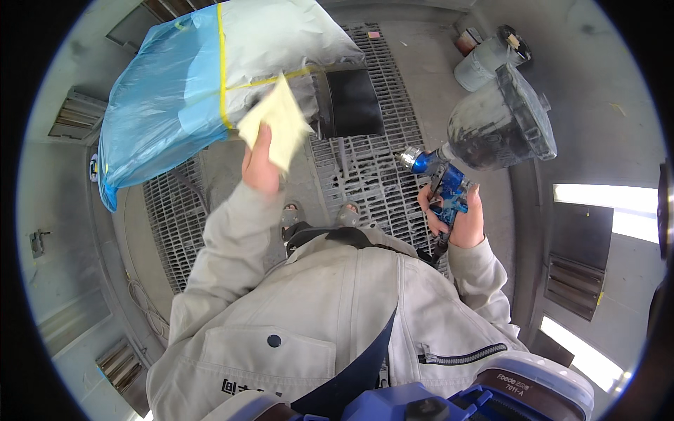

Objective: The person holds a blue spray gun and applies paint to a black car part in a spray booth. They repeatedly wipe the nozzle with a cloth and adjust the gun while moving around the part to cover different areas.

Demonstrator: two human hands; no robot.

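My left hand [262,163] is closed on a pale yellow cloth [279,125], thumb on top, held up in front of the covered vehicle. The cloth is slightly blurred at its edges. A blue spray gun [449,184] with a silver nozzle sits in my right hand [469,223], fingers wrapped round its handle. On top of the gun tilts a large paint-smeared cup [495,123]; what is inside it cannot be seen. Beyond the cloth, a glossy black panel [354,102] shows beside white masking sheeting [284,35] edged with yellow tape [222,70].
Blue plastic film [154,105] drapes the left part of the vehicle. Metal floor grating [372,165] runs under my feet. A grey bucket [477,67] stands at the far right by the wall. A coiled hose [145,305] lies at the left, near wall vents [123,368].
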